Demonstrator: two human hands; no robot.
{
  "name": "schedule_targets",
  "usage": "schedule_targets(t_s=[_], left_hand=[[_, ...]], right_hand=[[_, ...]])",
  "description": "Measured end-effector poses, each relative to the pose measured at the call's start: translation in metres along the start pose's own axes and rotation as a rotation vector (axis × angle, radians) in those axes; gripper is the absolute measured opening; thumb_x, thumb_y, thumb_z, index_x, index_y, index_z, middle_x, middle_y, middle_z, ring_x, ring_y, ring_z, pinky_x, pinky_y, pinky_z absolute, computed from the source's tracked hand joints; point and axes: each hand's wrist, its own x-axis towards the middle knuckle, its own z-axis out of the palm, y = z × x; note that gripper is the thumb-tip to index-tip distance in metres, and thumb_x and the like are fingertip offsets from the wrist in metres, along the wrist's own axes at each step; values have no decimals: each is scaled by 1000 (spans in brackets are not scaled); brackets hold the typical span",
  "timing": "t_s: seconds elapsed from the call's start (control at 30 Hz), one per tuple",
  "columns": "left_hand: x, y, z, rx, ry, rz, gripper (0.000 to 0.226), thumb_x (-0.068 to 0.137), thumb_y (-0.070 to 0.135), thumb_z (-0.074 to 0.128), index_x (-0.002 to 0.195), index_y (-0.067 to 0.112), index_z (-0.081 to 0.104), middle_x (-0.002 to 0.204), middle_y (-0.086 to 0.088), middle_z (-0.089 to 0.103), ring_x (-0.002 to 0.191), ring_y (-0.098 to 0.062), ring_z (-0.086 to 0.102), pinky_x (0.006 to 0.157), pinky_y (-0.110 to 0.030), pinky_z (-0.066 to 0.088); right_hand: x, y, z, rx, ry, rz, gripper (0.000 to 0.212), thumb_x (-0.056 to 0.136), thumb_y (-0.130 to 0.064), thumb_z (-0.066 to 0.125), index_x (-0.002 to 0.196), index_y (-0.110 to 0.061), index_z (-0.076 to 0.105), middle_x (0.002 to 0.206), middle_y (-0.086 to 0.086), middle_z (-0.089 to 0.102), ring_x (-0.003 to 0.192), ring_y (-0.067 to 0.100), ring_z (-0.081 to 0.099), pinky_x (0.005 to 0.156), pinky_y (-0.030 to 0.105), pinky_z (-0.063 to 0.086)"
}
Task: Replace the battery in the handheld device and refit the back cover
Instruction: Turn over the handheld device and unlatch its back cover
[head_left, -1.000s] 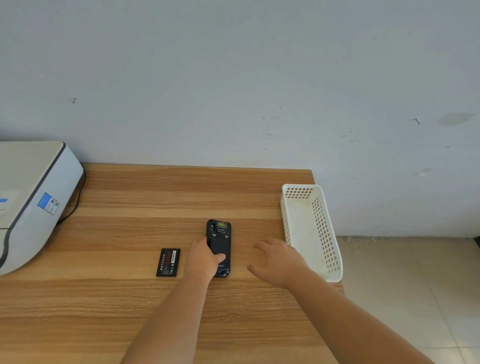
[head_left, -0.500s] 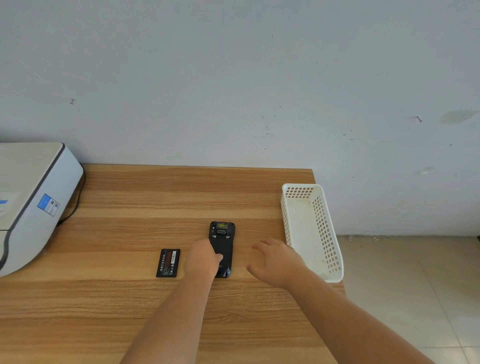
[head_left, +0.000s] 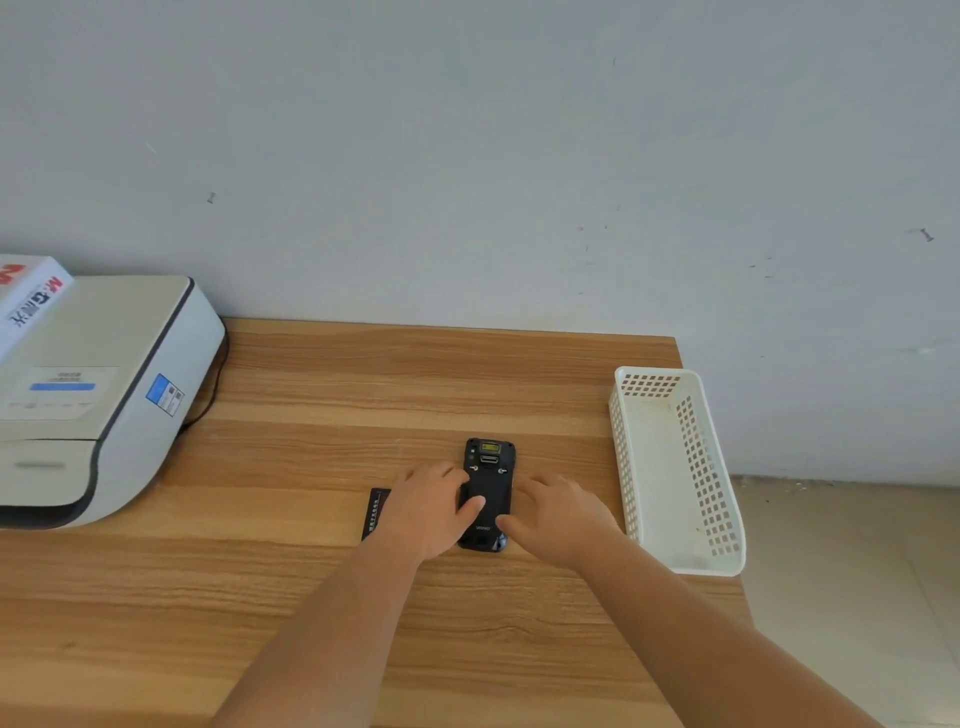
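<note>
Both hands, left hand (head_left: 426, 512) and right hand (head_left: 558, 512), press thumbs on the handheld device (head_left: 487, 493), its back cover seemingly on, while a battery (head_left: 375, 512) lies beside it.

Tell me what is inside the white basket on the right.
The white basket shows only its bare pale floor and perforated walls; nothing lies in it. The strip of floor just behind its near wall is hidden.

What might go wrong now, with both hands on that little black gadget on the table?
The left hand covers most of the loose battery beside the handheld device, so a sleeve or wrist could nudge it aside unnoticed. Both thumbs press the back cover; with the right hand pushing unevenly, the cover may seat crooked.
</note>
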Motion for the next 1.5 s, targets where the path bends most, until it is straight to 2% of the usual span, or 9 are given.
schedule_targets(t_s=[0.17, 0.33, 0.6, 0.8, 0.97, 1.07, 1.2, 1.37, 1.5], left_hand=[[-10, -13, 3, -60, -95, -46, 38, 99, 48, 41, 126, 26, 58, 125, 7, 59, 123, -17, 49, 109, -38, 32], [-13, -19, 12, -92, -178, 1, 44, 100, 46, 39, 135, 25, 53, 136, 7, 55, 130, -14, 43, 113, -37, 29], [-8, -18, 12, -117, -162, 52, 42, 100, 42, 42, 136, 24, 53, 136, 6, 57, 130, -13, 45, 114, -35, 30], [16, -27, -2, -104, -79, 59, 33, 99, 42, 46, 123, 25, 60, 119, 8, 62, 114, -13, 54, 99, -33, 44], [45, -30, -12, -69, -41, 127, 35, 98, 34, 53, 130, 21, 57, 129, 6, 58, 120, -15, 53, 102, -37, 45], [61, -29, -11, -44, -11, 173, 27, 95, 30, 57, 121, 22, 62, 128, 6, 56, 120, -16, 52, 100, -39, 46], [74, -30, -1, -64, -31, 215, 19, 93, 23, 62, 110, 18, 68, 149, 3, 45, 138, -18, 39, 113, -38, 36], [74, -28, 4, -184, -24, 185, 12, 94, 18, 60, 103, 17, 69, 147, 9, 48, 131, -18, 48, 106, -33, 40], [73, -29, 1, -161, -12, 216, 14, 95, 18, 59, 105, 15, 69, 147, 7, 49, 130, -17, 49, 103, -30, 39]], right_hand=[[13, -6, 10, -14, -25, 36, 71, 83, -66, 42, 141, -25, 43, 138, -1, 49, 125, 22, 46, 96, 41, 46], [19, -8, 16, -7, -19, 49, 69, 83, -64, 44, 139, -24, 45, 136, -2, 51, 122, 23, 48, 95, 39, 46], [21, -9, 19, 7, -16, 68, 63, 85, -60, 45, 137, -25, 46, 138, -1, 49, 123, 22, 48, 95, 39, 46], [27, -3, 15, 58, 42, 97, 58, 85, -57, 47, 135, -26, 48, 139, -2, 49, 123, 22, 48, 95, 39, 46], [44, 5, 11, 133, 138, 134, 52, 90, -48, 50, 137, -26, 47, 141, -2, 49, 126, 20, 47, 97, 38, 47], [54, 6, 13, 185, 171, 124, 45, 93, -40, 51, 135, -26, 48, 136, -2, 51, 123, 20, 48, 95, 36, 48], [66, 5, 20, 232, 178, 104, 37, 93, -33, 53, 128, -21, 54, 132, -2, 51, 117, 19, 50, 93, 36, 48], [73, 5, 27, 258, 196, 88, 44, 90, -32, 59, 131, -18, 52, 133, -2, 51, 119, 18, 50, 96, 33, 47], [76, 7, 24, 246, 194, 76, 44, 90, -30, 60, 132, -18, 51, 133, -1, 52, 118, 18, 52, 95, 32, 46]])
